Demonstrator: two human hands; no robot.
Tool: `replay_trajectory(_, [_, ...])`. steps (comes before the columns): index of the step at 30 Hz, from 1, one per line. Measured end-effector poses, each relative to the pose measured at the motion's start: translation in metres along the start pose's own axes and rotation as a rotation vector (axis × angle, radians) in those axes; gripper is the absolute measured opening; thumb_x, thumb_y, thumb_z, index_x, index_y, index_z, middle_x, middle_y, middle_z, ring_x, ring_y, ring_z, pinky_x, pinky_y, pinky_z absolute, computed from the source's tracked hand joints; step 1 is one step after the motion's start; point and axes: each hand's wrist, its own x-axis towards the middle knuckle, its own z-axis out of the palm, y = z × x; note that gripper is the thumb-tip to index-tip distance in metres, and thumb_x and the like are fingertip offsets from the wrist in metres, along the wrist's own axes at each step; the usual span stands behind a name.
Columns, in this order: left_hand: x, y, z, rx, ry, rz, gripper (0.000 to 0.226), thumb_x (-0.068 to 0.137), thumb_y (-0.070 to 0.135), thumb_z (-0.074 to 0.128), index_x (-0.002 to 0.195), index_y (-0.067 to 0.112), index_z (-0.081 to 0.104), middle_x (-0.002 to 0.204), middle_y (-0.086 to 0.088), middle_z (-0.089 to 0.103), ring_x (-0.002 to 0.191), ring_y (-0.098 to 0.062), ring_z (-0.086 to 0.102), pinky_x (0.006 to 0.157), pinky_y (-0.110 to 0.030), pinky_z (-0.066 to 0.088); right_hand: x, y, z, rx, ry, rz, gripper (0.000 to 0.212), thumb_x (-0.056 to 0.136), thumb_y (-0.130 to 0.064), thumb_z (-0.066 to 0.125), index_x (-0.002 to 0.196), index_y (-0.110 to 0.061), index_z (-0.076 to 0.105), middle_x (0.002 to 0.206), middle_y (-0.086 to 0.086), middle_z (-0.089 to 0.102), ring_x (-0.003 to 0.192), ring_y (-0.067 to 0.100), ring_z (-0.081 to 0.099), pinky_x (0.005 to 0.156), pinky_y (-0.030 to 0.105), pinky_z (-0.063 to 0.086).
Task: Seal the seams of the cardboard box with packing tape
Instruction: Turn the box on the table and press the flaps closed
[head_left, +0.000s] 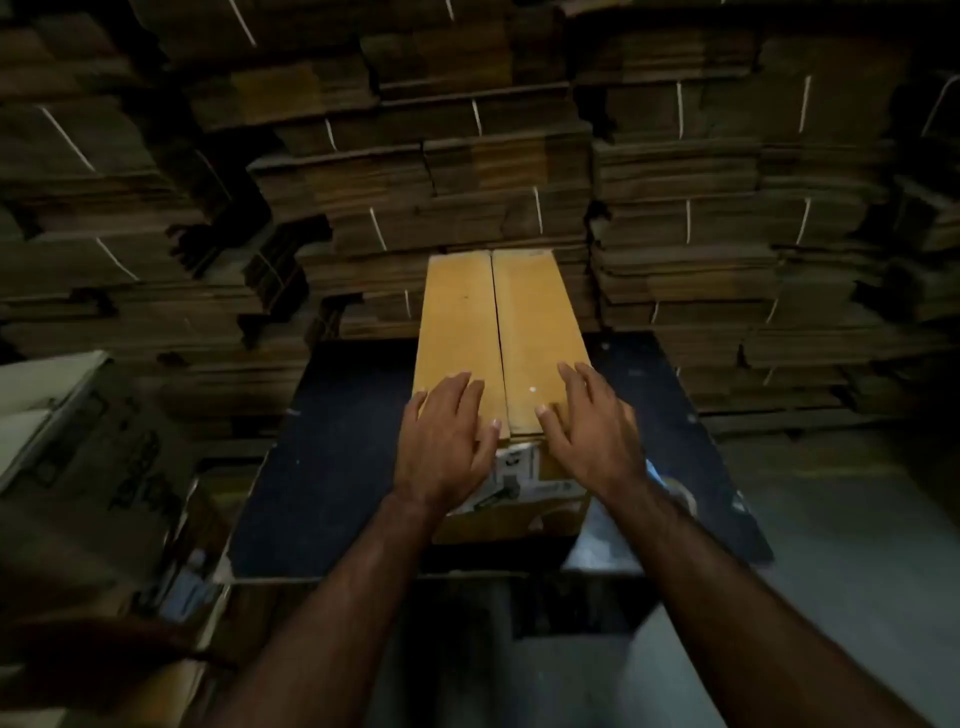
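A long tan cardboard box (498, 322) lies lengthwise on a dark blue table (332, 467), its two top flaps folded shut with an open seam running down the middle. My left hand (444, 441) rests flat on the near end of the left flap, fingers spread. On the right flap's near end my right hand (592, 431) presses down the same way. Neither hand holds anything. A white label (514, 475) shows on the box's near face between my wrists. Something like a roll of tape (675, 491) lies on the table just right of my right wrist, partly hidden.
Tall stacks of flattened cardboard (675, 182) tied with white string fill the whole background behind the table. A printed carton (88, 457) stands at the left, with clutter (187, 582) below it. Grey floor (857, 545) shows at the right and under the table's near edge.
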Motion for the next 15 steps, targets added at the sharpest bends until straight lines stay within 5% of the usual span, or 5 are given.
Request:
replay_trajectory(8, [-0.034,-0.007,0.031,0.052,-0.093,-0.022,0.065,0.102,0.053,0.022,0.154,0.015,0.033,0.163,-0.005,0.026,0.151,-0.019,0.018,0.122,-0.048,0.012,-0.018,0.019,0.018,-0.049,-0.105,0.014,0.062,0.101,-0.053,0.029,0.151,-0.016,0.029,0.161,0.009,0.023,0.149,0.024,0.016,0.116,0.049,0.019])
replay_trajectory(15, [-0.026,-0.003,0.029,0.045,-0.096,-0.065,0.068,0.101,0.056,0.02,0.155,0.016,0.031,0.164,-0.004,0.025,0.151,-0.018,0.019,0.121,-0.049,0.013,-0.005,0.017,0.02,-0.071,-0.126,0.018,0.067,0.099,-0.058,0.024,0.153,-0.017,0.026,0.163,0.01,0.017,0.15,0.023,0.012,0.118,0.049,0.015])
